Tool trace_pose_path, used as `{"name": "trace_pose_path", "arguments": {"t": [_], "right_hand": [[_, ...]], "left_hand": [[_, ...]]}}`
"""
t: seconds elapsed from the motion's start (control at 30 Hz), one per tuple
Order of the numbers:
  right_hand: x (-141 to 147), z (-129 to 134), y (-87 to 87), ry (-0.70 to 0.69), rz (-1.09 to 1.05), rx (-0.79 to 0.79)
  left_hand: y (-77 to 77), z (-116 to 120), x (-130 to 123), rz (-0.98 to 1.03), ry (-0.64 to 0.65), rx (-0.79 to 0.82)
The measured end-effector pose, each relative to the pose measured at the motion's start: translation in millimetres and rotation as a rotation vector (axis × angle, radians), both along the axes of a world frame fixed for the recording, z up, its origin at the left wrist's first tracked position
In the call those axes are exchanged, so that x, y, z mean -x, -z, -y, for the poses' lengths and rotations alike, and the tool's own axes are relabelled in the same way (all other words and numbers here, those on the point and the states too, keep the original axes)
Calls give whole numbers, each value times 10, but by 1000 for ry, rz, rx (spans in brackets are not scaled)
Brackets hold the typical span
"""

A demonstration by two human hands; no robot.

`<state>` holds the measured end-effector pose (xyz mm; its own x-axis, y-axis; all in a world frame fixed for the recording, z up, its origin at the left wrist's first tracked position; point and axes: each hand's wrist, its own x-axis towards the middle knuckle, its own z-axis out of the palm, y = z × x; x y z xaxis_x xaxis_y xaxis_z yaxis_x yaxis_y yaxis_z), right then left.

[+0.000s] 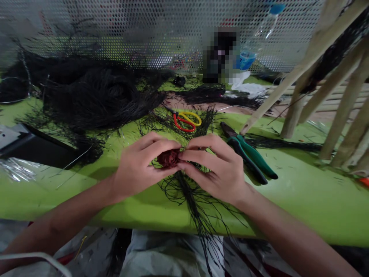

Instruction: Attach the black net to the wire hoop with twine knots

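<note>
A small dark red bundle is held between my two hands above the green table. My left hand curls round its left side, thumb below and fingers above. At its right edge, the fingertips of my right hand pinch together against it. Black strands hang from beneath the bundle over the table's front edge. Just beyond my hands lie scissors with one red and one yellow handle. Pliers with green and black handles rest to the right of my right hand.
A large heap of black fibres covers the back left. Wooden sticks lean at the right. A perforated metal screen and a plastic bottle stand behind. Thin metal pieces and a black tray lie left on the green table.
</note>
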<state>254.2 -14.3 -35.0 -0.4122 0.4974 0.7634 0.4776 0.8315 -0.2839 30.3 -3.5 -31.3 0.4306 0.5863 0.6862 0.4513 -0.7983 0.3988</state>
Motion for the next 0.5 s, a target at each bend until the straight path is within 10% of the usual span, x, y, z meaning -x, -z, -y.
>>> {"name": "trace_pose_path", "arguments": {"t": [0.3,0.5], "right_hand": [[-3,19,-85,-179,-248,296],[-17,-9,-43,-277,-406,386]], "left_hand": [[-26,24,17,66,49,125],[-8,-25,4,444,194,644]]}}
